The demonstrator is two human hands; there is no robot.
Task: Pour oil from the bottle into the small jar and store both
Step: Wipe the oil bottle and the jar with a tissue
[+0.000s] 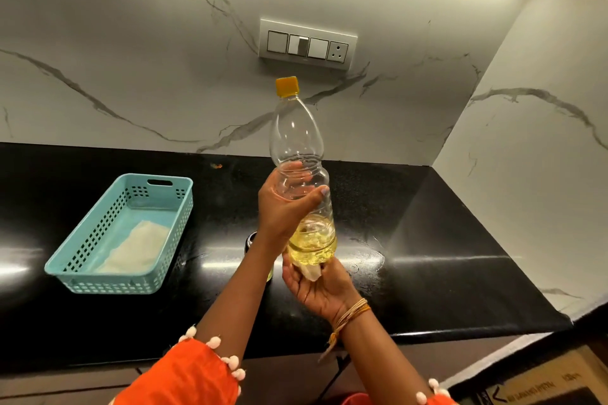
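A clear plastic oil bottle (301,154) with a yellow cap (287,86) is held upright above the black counter. A little yellow oil sits in its bottom. My left hand (283,204) grips the bottle around its middle. My right hand (320,289) is under the bottle's base, pressing a small white cloth (312,273) against it. The small jar (251,242) stands on the counter behind my left forearm; only a dark edge and a bit of yellow show.
A teal perforated basket (79,260) with a white cloth inside lies on the black counter (444,240) at the left. A switch panel (307,44) is on the marble wall behind. The counter ends at a marble side wall on the right.
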